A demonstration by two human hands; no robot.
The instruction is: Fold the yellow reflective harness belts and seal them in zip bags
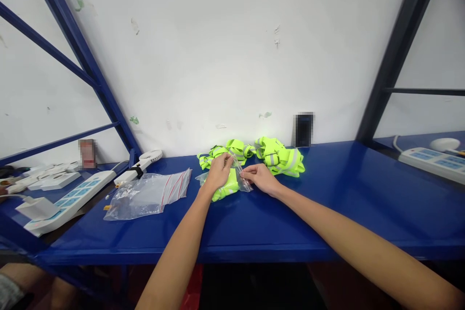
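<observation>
Both of my hands are on a clear plastic zip bag [245, 184] with a folded neon-yellow reflective strap [229, 187] inside it. My left hand [219, 171] pinches the bag near its upper part, its fingers closed and partly covering the strap. At the bag's right edge, my right hand [262, 178] is closed with thumb and fingertips on the plastic. Just behind the hands lie more neon-yellow reflective straps in loose bundles, one bundle [281, 156] to the right and another [238, 147] against the wall.
Flat clear zip bags [148, 194] lie left on the blue table [319, 203]. A small white fan [150, 156] is behind them. Power strips [78, 198] sit at both sides. A dark upright object [303, 131] leans on the wall; blue frame posts [90, 68] rise beside.
</observation>
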